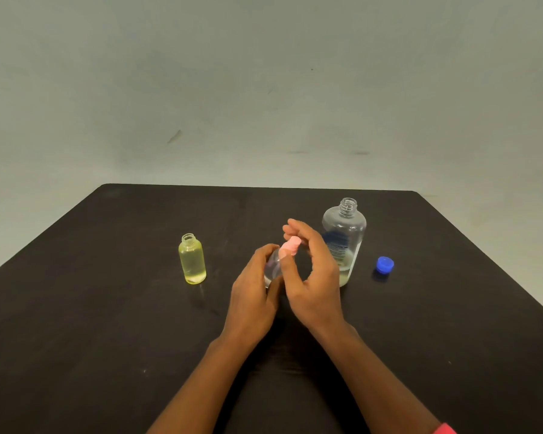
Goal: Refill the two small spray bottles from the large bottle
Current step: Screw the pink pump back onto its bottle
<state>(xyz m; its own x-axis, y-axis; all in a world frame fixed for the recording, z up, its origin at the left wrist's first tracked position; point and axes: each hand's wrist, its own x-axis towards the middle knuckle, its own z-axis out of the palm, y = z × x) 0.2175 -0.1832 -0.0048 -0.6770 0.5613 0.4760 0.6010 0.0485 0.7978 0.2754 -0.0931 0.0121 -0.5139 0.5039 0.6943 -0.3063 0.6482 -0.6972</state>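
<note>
My left hand [254, 296] grips a small clear spray bottle [272, 267] at the table's middle; most of its body is hidden by my fingers. My right hand [311, 277] pinches the pink spray cap [290, 245] on that bottle's top. To the left stands a small yellow-tinted bottle [192, 259], upright, uncapped and nearly full of liquid. Behind my right hand stands the large clear bottle [345, 236], uncapped, with a little liquid at its bottom. Its blue cap [385, 264] lies on the table to the right.
The dark table [107, 324] reaches to a far edge near a plain grey wall. Its right edge runs diagonally past the blue cap. A pink sleeve edge [445, 429] shows at the lower right.
</note>
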